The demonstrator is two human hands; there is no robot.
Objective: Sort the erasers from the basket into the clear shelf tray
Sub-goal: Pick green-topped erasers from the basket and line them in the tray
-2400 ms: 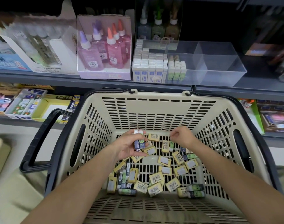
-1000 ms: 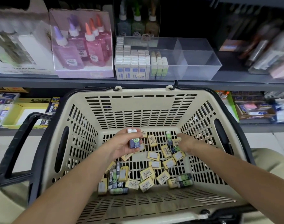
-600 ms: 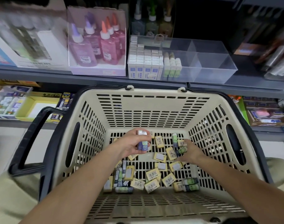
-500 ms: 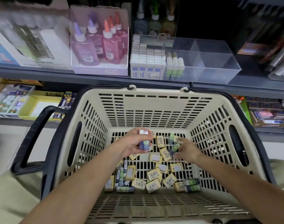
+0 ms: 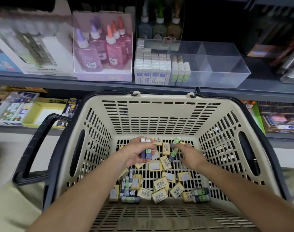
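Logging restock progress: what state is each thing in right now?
Left hand: grips two blue-sleeved erasers upright.
Right hand: fingers at a green eraser; grip unclear.
Basket: many loose erasers on its floor.
Clear tray: left compartments stocked, right ones bare.
Glue bottles: upright, capped.

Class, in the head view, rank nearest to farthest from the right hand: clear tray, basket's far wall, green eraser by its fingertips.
1. Green eraser, at the right hand's fingertips.
2. Far wall, ahead in the basket.
3. Clear tray, up on the shelf.
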